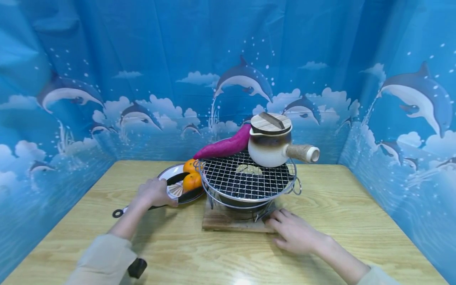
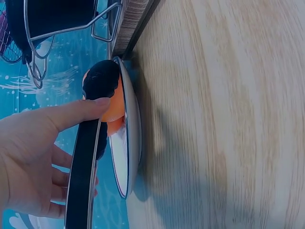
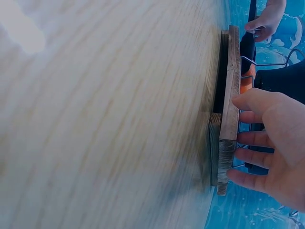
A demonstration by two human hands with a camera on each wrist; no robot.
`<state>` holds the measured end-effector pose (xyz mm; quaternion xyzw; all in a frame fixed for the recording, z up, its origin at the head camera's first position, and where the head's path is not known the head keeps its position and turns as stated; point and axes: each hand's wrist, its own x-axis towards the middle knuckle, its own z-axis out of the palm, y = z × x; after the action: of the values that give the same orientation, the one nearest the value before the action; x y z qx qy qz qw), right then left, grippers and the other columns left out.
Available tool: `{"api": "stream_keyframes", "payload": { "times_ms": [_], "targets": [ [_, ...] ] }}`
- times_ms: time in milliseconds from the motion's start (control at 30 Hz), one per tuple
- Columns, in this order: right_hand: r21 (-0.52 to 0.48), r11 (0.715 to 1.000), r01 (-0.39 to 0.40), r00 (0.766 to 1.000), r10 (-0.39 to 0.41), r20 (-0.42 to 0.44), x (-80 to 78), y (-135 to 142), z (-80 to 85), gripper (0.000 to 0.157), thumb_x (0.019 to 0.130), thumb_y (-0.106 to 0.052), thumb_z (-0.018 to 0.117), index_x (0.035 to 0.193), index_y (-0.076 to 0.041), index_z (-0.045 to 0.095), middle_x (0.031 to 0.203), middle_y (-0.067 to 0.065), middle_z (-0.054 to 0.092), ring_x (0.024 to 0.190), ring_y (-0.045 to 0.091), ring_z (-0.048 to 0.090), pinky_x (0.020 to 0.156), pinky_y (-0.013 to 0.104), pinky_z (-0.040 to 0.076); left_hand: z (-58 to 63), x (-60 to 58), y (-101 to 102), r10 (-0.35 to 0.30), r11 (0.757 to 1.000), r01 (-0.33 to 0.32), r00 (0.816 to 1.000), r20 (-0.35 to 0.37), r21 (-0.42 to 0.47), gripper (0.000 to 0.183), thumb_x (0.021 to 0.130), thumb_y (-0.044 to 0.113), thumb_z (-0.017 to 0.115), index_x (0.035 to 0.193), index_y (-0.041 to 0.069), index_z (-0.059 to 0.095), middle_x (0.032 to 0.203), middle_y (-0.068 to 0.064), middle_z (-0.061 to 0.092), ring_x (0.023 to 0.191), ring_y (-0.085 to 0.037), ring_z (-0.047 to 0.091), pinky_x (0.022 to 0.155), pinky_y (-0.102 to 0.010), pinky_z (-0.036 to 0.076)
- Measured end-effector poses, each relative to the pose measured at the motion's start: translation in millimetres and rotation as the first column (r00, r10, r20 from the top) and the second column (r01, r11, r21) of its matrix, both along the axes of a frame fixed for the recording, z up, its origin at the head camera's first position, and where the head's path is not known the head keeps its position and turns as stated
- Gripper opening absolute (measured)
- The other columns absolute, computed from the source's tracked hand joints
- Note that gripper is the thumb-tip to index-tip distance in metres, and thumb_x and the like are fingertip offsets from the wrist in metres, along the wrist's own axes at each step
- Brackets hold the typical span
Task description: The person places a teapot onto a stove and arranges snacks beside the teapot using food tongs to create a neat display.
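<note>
My left hand (image 1: 156, 192) holds a pair of black tongs (image 2: 82, 176), thumb on one arm and fingers on the other. The arms stand apart, their dark tips reaching over a white plate (image 2: 136, 129) with a dark rim. Two oranges (image 1: 192, 181) sit at the plate, beside a pale ridged piece (image 1: 175, 190) seen between the tong arms. My right hand (image 1: 293, 231) rests at the right end of a wooden board (image 1: 228, 223), fingers extended along its edge. On that board stands a round grill (image 1: 246, 178) with a wire mesh top.
Atop the mesh are a purple sweet potato (image 1: 228, 146) and a white-and-brown pot (image 1: 267, 152) with a wooden lid; its rope-wrapped handle (image 1: 299, 152) points right. Wire loops (image 1: 298, 186) jut from the grill's side. A blue dolphin-print curtain (image 1: 228, 59) encloses the wooden table (image 1: 171, 253).
</note>
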<state>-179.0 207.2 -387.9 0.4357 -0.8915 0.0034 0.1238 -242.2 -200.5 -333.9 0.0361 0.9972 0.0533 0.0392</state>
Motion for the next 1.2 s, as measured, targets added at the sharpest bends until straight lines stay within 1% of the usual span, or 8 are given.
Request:
{"api": "stream_keyframes", "payload": {
  "times_ms": [233, 400, 567, 733, 833, 967, 1067, 1200],
  "targets": [
    [-0.009, 1.0, 0.001, 1.0, -0.001, 0.009, 1.2, -0.1, -0.6, 0.032, 0.079, -0.026, 0.067, 0.108, -0.013, 0.061, 0.105, 0.001, 0.054, 0.097, 0.02, 0.052, 0.082, 0.038, 0.048, -4.1, -0.8, 1.2, -0.004, 1.0, 0.004, 1.0, 0.011, 0.0, 0.07, 0.06, 0.05, 0.078, 0.1, -0.004, 0.059, 0.095, -0.021, 0.058, 0.086, -0.035, 0.055, 0.071, -0.052, 0.046],
    [-0.016, 1.0, -0.005, 1.0, 0.005, 0.004, 1.0, -0.1, -0.3, 0.033, 0.079, -0.025, 0.067, 0.108, -0.013, 0.061, 0.105, 0.001, 0.055, 0.097, 0.02, 0.052, 0.082, 0.039, 0.048, -4.3, 1.4, 2.1, -0.011, 1.0, 0.011, 1.0, 0.019, 0.001, 0.066, 0.062, 0.05, 0.078, 0.096, -0.003, 0.059, 0.093, -0.02, 0.057, 0.085, -0.034, 0.054, 0.072, -0.053, 0.045],
    [-0.02, 1.0, -0.007, 1.0, 0.007, -0.005, 1.2, -0.3, -1.3, 0.033, 0.079, -0.026, 0.067, 0.109, -0.013, 0.061, 0.104, 0.001, 0.055, 0.097, 0.02, 0.052, 0.082, 0.038, 0.048, -5.5, 2.2, 1.9, -0.024, 1.0, 0.024, 1.0, 0.006, -0.013, 0.059, 0.063, 0.049, 0.077, 0.09, -0.001, 0.058, 0.088, -0.018, 0.057, 0.082, -0.034, 0.055, 0.067, -0.05, 0.046],
    [-0.009, 1.0, 0.004, 1.0, -0.004, 0.003, 1.6, -0.6, -1.0, 0.033, 0.079, -0.026, 0.066, 0.109, -0.013, 0.061, 0.103, 0.0, 0.055, 0.096, 0.019, 0.052, 0.081, 0.038, 0.048, -7.2, 1.3, 2.2, -0.023, 1.0, 0.023, 1.0, 0.016, -0.019, 0.057, 0.064, 0.049, 0.077, 0.088, 0.001, 0.057, 0.084, -0.014, 0.056, 0.079, -0.03, 0.054, 0.064, -0.047, 0.046],
    [-0.003, 1.0, 0.008, 1.0, -0.008, 0.011, 1.8, -1.0, -0.1, 0.033, 0.08, -0.025, 0.066, 0.11, -0.014, 0.061, 0.103, 0.001, 0.054, 0.096, 0.02, 0.053, 0.081, 0.038, 0.048, -8.5, 0.6, 1.3, -0.021, 1.0, 0.022, 1.0, 0.022, -0.014, 0.057, 0.064, 0.049, 0.077, 0.088, 0.001, 0.057, 0.082, -0.012, 0.055, 0.077, -0.028, 0.054, 0.063, -0.045, 0.046],
    [-0.004, 1.0, 0.009, 1.0, -0.009, 0.013, 1.9, -1.3, 0.8, 0.033, 0.08, -0.025, 0.066, 0.11, -0.014, 0.061, 0.104, 0.001, 0.055, 0.096, 0.02, 0.053, 0.08, 0.039, 0.049, -9.4, -0.3, -2.3, -0.027, 1.0, 0.027, 1.0, 0.005, 0.0, 0.058, 0.063, 0.049, 0.078, 0.088, 0.001, 0.057, 0.081, -0.011, 0.057, 0.074, -0.028, 0.055, 0.059, -0.043, 0.046],
    [-0.007, 1.0, 0.009, 1.0, -0.009, 0.009, 1.5, -1.0, 0.8, 0.032, 0.079, -0.024, 0.066, 0.109, -0.014, 0.061, 0.103, 0.001, 0.055, 0.096, 0.02, 0.053, 0.08, 0.038, 0.049, -7.0, -0.2, -5.2, -0.023, 1.0, 0.023, 1.0, -0.006, 0.013, 0.061, 0.062, 0.05, 0.078, 0.09, 0.0, 0.058, 0.083, -0.013, 0.059, 0.074, -0.031, 0.056, 0.059, -0.045, 0.046],
    [-0.011, 1.0, 0.009, 1.0, -0.009, 0.003, 1.1, -0.4, 0.1, 0.032, 0.079, -0.025, 0.066, 0.109, -0.014, 0.061, 0.102, 0.0, 0.054, 0.095, 0.019, 0.052, 0.079, 0.038, 0.049, -1.8, 1.4, -7.0, -0.006, 1.0, 0.006, 1.0, 0.0, 0.018, 0.068, 0.062, 0.052, 0.077, 0.097, -0.003, 0.058, 0.09, -0.017, 0.06, 0.079, -0.035, 0.057, 0.061, -0.048, 0.047]
  ]
}}
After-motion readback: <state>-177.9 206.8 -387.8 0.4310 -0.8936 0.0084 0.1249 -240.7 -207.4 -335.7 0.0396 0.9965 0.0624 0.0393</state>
